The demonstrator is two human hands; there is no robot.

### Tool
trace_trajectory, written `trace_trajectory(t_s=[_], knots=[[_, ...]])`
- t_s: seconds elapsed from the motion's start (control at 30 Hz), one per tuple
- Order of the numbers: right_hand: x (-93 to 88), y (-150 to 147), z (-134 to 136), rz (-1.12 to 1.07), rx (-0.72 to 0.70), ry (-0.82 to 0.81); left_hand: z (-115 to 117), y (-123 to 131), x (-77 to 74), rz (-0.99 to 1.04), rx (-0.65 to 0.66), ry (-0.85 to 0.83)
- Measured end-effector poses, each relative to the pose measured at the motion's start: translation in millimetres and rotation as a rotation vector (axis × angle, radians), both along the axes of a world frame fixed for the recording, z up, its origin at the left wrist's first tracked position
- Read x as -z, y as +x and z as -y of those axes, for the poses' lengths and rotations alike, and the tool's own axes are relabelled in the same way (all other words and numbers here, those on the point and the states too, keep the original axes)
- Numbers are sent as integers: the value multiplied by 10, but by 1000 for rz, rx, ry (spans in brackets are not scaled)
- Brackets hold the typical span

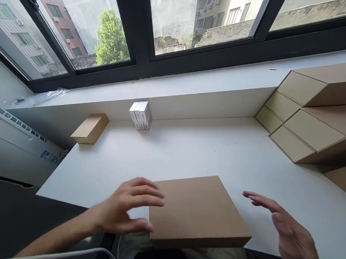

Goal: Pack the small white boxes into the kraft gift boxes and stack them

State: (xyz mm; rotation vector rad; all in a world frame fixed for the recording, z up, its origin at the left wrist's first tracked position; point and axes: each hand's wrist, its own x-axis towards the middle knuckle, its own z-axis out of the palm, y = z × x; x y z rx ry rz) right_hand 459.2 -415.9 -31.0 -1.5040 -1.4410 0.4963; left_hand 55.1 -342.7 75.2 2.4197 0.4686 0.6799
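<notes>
A flat brown cardboard box [195, 212] lies closed at the front edge of the white table [220, 142]. Over its left side hovers my left hand [133, 206], fingers spread and thumb apart, holding nothing; whether the fingertips touch the box I cannot tell. My right hand [287, 224] is held off the box's right side, with a gap of bare table between. Its fingers are stretched out and nothing is in it.
Brown boxes with pale ends [307, 125] are stacked at the right. A smaller brown box [91, 128] sits at the back left corner, near several small white boxes [141, 116]. A white cable [52, 257] crosses the lower left. Clear plastic [45, 97] lies on the windowsill [173, 84].
</notes>
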Motion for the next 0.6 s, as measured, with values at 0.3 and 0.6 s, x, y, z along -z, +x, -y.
trace_trajectory(t_s=[0.3,0.6], knots=[[55,-18,-250,145,-25,-136,-46,563,379,-472,64,197],[205,-1,-822,186,-141,-206,-419,-247,527,-630,-485,58]])
